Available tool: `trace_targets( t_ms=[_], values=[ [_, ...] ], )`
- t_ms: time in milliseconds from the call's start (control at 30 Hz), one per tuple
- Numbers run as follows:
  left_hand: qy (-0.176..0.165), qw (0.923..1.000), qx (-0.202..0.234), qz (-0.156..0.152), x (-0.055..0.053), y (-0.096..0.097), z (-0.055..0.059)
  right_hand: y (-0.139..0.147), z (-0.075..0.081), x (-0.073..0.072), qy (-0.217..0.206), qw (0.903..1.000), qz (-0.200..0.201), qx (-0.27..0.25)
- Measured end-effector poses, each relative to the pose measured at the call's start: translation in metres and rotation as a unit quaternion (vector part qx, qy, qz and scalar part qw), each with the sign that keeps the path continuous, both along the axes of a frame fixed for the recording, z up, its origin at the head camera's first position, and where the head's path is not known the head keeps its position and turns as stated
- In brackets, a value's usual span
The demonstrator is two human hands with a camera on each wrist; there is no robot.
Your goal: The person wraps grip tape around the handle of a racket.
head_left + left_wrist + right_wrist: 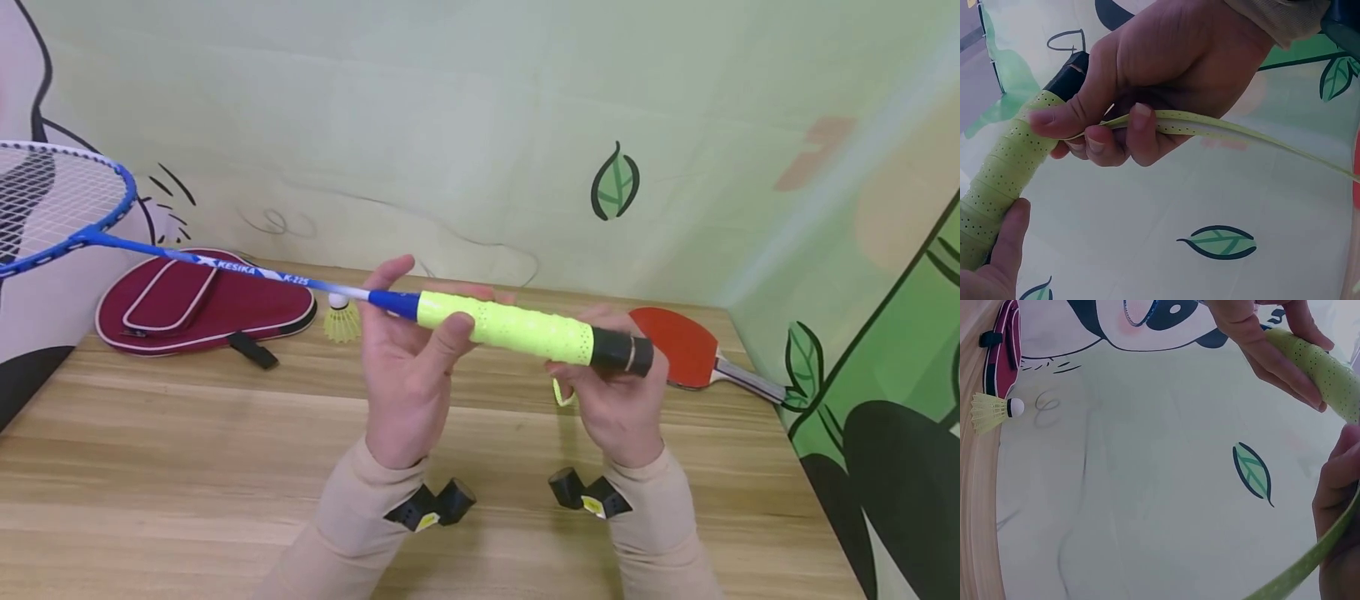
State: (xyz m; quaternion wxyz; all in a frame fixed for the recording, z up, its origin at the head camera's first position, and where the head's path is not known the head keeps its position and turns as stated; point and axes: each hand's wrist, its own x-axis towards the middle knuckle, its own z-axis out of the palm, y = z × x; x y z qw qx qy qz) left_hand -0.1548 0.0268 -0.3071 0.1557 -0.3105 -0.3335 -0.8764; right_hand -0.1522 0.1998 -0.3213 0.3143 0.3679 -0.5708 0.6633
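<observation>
A blue and white badminton racket [176, 252] is held up off the table, its strung head toward the left. Perforated yellow-green grip tape [517, 329] wraps the handle, stopping short of the black butt end [621, 354]. My left hand [408, 392] holds the handle near its upper end, thumb in front and fingers behind. Close to the butt, my right hand [618, 412] pinches the loose tail of the tape. In the left wrist view this tail [1210, 125] runs across the right fingers and away from the handle. The handle hides some right fingertips in the head view.
On the wooden table [225, 467] a maroon racket case [247, 312] lies at the back left, with a yellow shuttlecock [342, 323] beside it. A red table tennis bat [678, 346] lies back right, behind my right hand. A printed wall [450, 150] stands behind.
</observation>
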Motion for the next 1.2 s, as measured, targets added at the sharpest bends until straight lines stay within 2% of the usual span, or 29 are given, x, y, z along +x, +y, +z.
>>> trace_targets(
  t_ms=[200,333,433,500,633,700,800,967,1200],
  values=[
    [-0.039,0.9992,0.006,0.002,0.0003,0.0011,0.0003,0.0009,-0.0008,-0.0006,0.0,0.9997,-0.024,0.003],
    [-0.069,0.9975,0.012,0.009,0.0002,0.0012,0.0004,-0.0011,-0.0008,0.0,-0.011,0.9998,-0.003,-0.017],
    [-0.079,0.9968,0.011,0.009,0.0005,0.0012,0.0001,-0.0026,-0.0011,0.0002,-0.01,0.9994,0.012,-0.032],
    [-0.07,0.9974,0.017,-0.008,0.0004,0.0014,0.0,-0.0034,-0.0014,0.0001,-0.014,0.999,0.016,-0.039],
    [-0.03,0.9976,0.028,-0.055,-0.0005,0.0032,0.0009,-0.0038,-0.0023,-0.0014,-0.033,0.9977,0.006,-0.06],
    [-0.013,0.9972,0.031,-0.067,-0.0008,0.0043,0.0013,-0.0032,-0.0025,-0.0018,-0.04,0.9973,0.0,-0.062],
    [-0.006,0.9982,0.029,-0.053,-0.0002,0.0051,0.0015,-0.0009,-0.0022,-0.0019,-0.042,0.9982,-0.004,-0.043],
    [-0.016,0.9994,0.021,-0.023,0.0002,0.0045,0.0005,0.0039,0.0007,-0.0023,-0.027,0.9996,-0.01,0.003],
    [-0.035,0.9991,0.018,-0.012,0.0008,0.0046,-0.0006,0.0044,0.0017,-0.0023,-0.012,0.9999,-0.007,0.001]
  ],
)
